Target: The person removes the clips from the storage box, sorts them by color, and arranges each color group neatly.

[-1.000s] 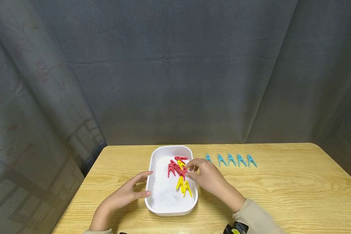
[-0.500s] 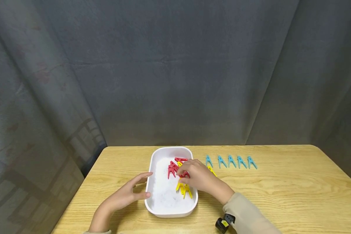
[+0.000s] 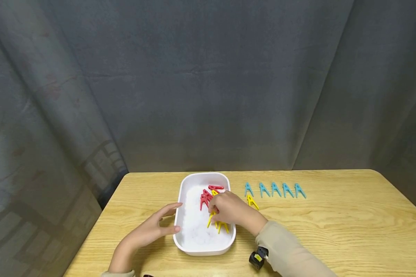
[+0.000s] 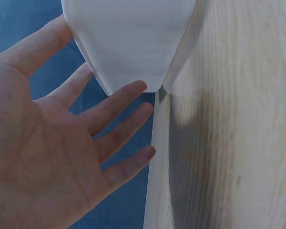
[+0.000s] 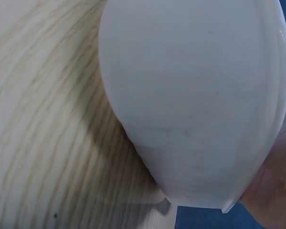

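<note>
A white tray holds several red clothespins and yellow clothespins. My right hand reaches over its right side, with thumb and forefinger around a yellow clothespin low in the tray. Its palm and some fingertips are hidden, and it covers part of the pile. At the tray's left wall my left hand rests with thumb and fingers spread, the tips at the rim. The left wrist view shows that hand with its fingers extended beside the tray's outer wall.
On the wooden table, right of the tray, several blue clothespins stand in a row. One yellow clothespin lies in front of the row's left end. A grey curtain hangs behind the table's back edge.
A yellow clothespin has come into view on the table in front of the leftmost blue one. My right hand has moved left and down into the pile. The left hand stays at the tray.
</note>
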`<state>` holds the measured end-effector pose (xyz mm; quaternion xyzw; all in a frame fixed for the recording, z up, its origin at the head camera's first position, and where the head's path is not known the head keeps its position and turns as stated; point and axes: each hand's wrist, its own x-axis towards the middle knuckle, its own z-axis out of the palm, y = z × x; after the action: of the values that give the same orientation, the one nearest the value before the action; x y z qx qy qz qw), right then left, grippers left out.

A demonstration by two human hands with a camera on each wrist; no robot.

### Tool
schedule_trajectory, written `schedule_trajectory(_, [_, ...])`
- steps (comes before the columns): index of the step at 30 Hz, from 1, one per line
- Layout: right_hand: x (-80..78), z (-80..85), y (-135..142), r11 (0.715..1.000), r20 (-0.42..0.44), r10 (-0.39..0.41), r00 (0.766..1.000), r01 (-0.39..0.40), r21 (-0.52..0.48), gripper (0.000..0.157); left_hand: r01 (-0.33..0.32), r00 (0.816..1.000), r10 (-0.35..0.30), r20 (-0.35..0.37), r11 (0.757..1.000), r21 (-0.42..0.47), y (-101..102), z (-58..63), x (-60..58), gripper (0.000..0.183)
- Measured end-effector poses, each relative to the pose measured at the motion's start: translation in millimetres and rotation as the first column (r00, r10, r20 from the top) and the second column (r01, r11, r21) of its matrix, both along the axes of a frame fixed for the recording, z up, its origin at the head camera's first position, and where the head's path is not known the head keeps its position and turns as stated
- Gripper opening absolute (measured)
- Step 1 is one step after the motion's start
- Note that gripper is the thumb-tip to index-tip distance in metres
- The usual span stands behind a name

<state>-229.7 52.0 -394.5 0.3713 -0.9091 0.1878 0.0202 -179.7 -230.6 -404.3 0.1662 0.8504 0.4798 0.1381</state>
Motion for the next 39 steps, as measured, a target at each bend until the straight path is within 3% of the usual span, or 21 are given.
schedule_trajectory(7, [4.2,0.4,0,1.000,-0.004,0.003,1.000,-0.003,0.024,0.022,0.035,0.999,-0.035,-0.020,0.999,0.022,-1,1.6,-0.9,0.065])
schedule_trajectory(20, [8.0,-0.2,3,0.994,0.004,0.027,1.000,-0.027,0.108,0.043,0.021,1.000,-0.021,-0.006,1.000,0.016,-1,-2.8,-1.2,0.063])
schedule_trajectory(27, [5.2,-1.8,2,0.993,-0.007,0.034,0.999,-0.033,0.117,0.043,0.011,1.000,-0.011,-0.005,1.000,0.010,-1,-1.1,-0.9,0.063])
schedule_trajectory(39, [11.7,-6.3,-6,0.985,-0.046,-0.080,0.996,0.086,0.150,0.053,0.001,1.000,-0.001,-0.004,1.000,0.005,0,-1.8,-0.2,0.063])
